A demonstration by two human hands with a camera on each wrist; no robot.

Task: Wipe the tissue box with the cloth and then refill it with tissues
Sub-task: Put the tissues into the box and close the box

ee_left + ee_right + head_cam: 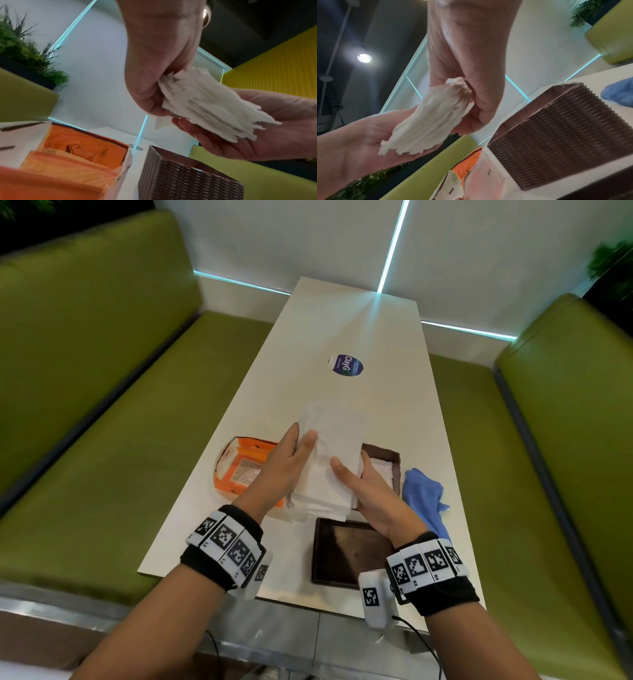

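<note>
Tissue box (380, 470) sits open on bench (387, 344) w/ some white already inside, just right of the raised tissue stack (325, 470); refill step, by my read.

Head: left hand (291, 460) and right hand (373, 494) clasp stack; lid (349, 553) near bench edge, cloth (424, 494) right, far bench free.

L wrist: fingers (185, 124) under stack.

R wrist: same. Next: square stack, lower inside walls.

The white worktop (383, 344) carries an opened orange tissue pack (239, 470), a brown woven tissue box (394, 465), its dark lid (346, 556), a blue cloth (423, 494) and a round sticker (346, 365).
</note>
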